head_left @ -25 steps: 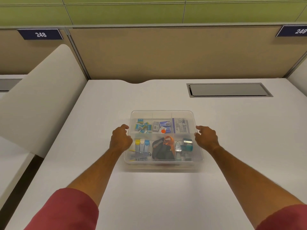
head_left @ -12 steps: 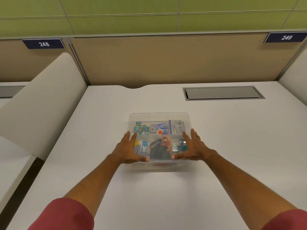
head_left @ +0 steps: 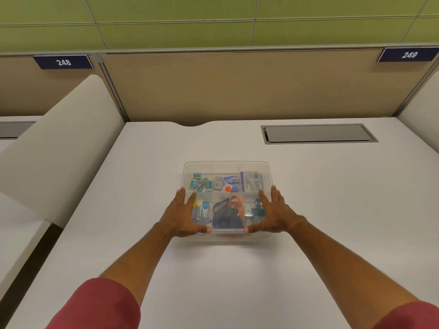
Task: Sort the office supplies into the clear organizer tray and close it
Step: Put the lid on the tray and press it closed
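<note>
The clear organizer tray (head_left: 226,165) sits mid-desk with its clear lid on top. Through the lid I see small blue and white boxes (head_left: 200,183), packets with an orange dot (head_left: 227,186), a printed card (head_left: 251,181), colour-capped clips (head_left: 202,210), a dark bundle with an orange piece (head_left: 228,213) and a metal item (head_left: 248,210). My left hand (head_left: 181,216) lies flat on the lid's near left part, fingers straight, thumb along the front edge. My right hand (head_left: 273,214) mirrors it on the near right part.
The white desk (head_left: 213,281) stretches around the tray. A grey cable hatch (head_left: 318,134) is set into the desk at the back right. A beige partition (head_left: 237,86) closes off the back, and a white side divider (head_left: 59,150) stands at the left.
One second ago my hands were at the tray's left and right sides with curled fingers. They have come onto the lid's near half, fingers spread flat.
</note>
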